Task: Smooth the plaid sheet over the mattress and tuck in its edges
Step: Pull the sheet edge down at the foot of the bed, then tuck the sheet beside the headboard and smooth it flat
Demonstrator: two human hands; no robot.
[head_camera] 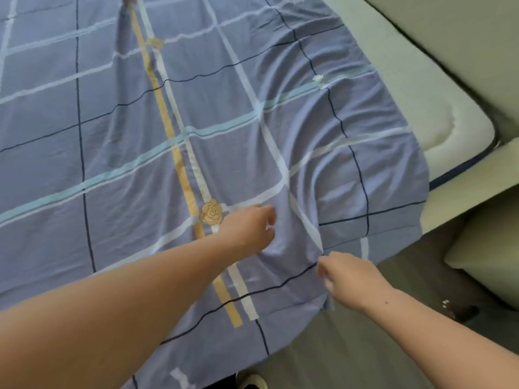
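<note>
1. Covering most of the mattress (438, 108), the plaid sheet (140, 136) lies wrinkled near its right corner, where bare white mattress shows; its near edge hangs over the bedside.
2. Left hand (247, 228) rests on the sheet beside a rose print (211, 211), fingers curled loosely; right hand (348, 279) pinches the sheet's hanging edge.

The soft cotton bed sheet (118, 113) is lavender-blue, crossed by a plaid of white bands, thin navy lines and pale aqua stripes. One mustard-yellow stripe (179, 169) runs lengthwise, bearing a tan printed rose (211, 211) (a second, fainter one sits farther up). The padded quilted mattress (438, 108) shows white with a dark blue edge.
</note>
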